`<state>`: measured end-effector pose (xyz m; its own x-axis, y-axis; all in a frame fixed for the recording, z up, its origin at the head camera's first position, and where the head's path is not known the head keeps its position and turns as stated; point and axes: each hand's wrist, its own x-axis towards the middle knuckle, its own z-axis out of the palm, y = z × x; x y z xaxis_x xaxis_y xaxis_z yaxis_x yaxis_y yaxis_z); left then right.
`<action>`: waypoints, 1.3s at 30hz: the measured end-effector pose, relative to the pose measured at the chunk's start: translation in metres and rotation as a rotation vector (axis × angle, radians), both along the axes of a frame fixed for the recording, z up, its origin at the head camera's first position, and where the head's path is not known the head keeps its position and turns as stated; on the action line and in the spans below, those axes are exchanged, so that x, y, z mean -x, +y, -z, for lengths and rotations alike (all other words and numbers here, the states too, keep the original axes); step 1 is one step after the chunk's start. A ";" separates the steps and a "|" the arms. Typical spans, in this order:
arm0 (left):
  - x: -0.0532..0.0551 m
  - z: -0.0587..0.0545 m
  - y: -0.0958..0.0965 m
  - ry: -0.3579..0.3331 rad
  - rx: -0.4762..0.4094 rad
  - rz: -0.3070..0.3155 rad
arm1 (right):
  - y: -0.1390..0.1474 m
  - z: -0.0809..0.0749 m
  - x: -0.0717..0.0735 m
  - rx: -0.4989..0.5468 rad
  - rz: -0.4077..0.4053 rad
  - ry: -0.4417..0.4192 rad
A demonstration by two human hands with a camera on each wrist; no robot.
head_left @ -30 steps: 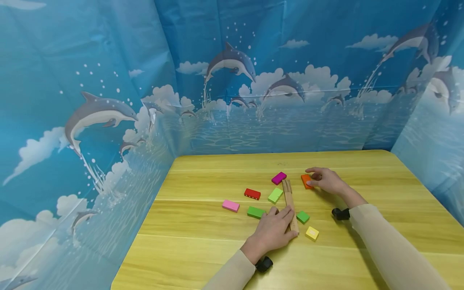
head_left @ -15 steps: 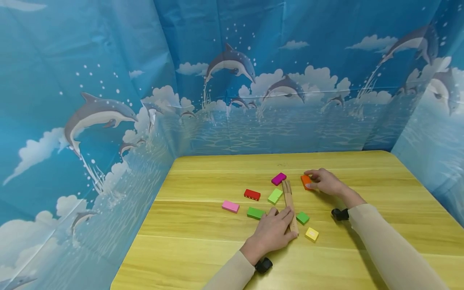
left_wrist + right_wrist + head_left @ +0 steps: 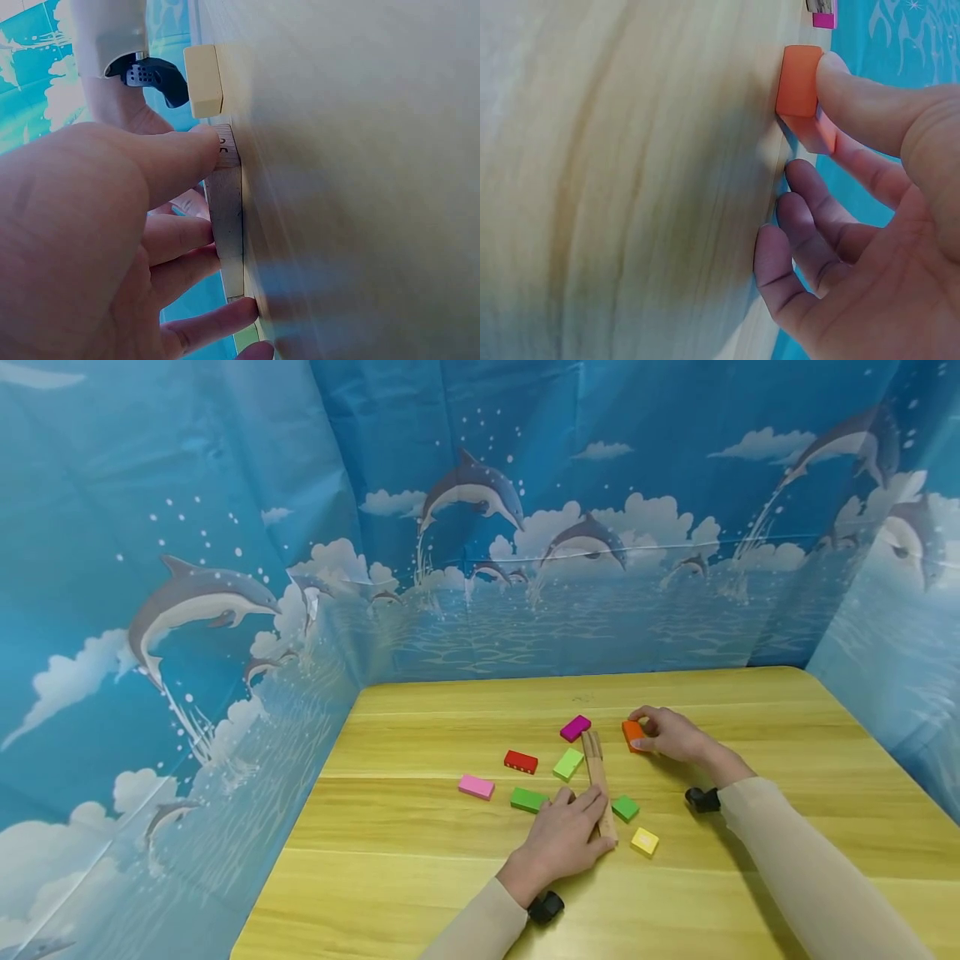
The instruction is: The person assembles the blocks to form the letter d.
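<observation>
My left hand (image 3: 564,837) rests on a long, narrow wooden strip (image 3: 595,758), which lies flat with dark lines at its far end. In the left wrist view the thumb touches the strip's near end, where dark printed marks show, and the other fingers lie along its upper face. My right hand (image 3: 675,737) pinches an orange block (image 3: 800,81) between thumb and index finger. In the right wrist view the block is close to the tabletop, while the other fingers lie loosely curled below it.
Left of the strip lie magenta (image 3: 576,728), lime (image 3: 568,764), red (image 3: 521,762), pink (image 3: 477,787) and green (image 3: 528,800) blocks. A small green block (image 3: 626,808) and a yellow block (image 3: 644,842) are on its right. A dolphin-print curtain (image 3: 480,610) borders the table (image 3: 390,860).
The right index finger has closed in on the orange block, which stays about where it was. The left hand and the wooden strip hold their places.
</observation>
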<state>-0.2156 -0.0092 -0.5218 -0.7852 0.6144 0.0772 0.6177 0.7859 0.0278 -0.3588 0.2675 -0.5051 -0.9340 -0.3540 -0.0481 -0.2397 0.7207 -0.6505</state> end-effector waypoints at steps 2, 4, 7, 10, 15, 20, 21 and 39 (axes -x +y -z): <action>0.000 0.000 0.000 0.003 0.001 -0.001 | 0.000 0.000 -0.001 0.010 0.013 -0.004; 0.000 0.001 0.000 0.007 0.004 -0.001 | 0.000 0.001 -0.002 0.027 0.020 -0.009; 0.000 0.001 0.001 0.010 0.004 0.000 | 0.001 0.002 -0.003 0.049 0.027 -0.005; 0.000 0.001 0.001 0.006 0.002 0.003 | 0.001 0.003 -0.004 0.064 0.037 -0.002; 0.001 0.003 0.001 0.002 -0.002 0.007 | -0.001 0.002 -0.007 0.080 0.067 0.005; 0.001 0.003 0.001 0.004 -0.002 0.008 | -0.005 0.001 -0.014 0.093 0.082 0.040; 0.000 0.003 0.001 0.003 -0.002 0.008 | -0.005 0.001 -0.014 0.097 0.089 0.047; -0.002 0.000 0.001 -0.005 -0.020 0.009 | -0.006 0.002 -0.015 0.114 0.094 0.096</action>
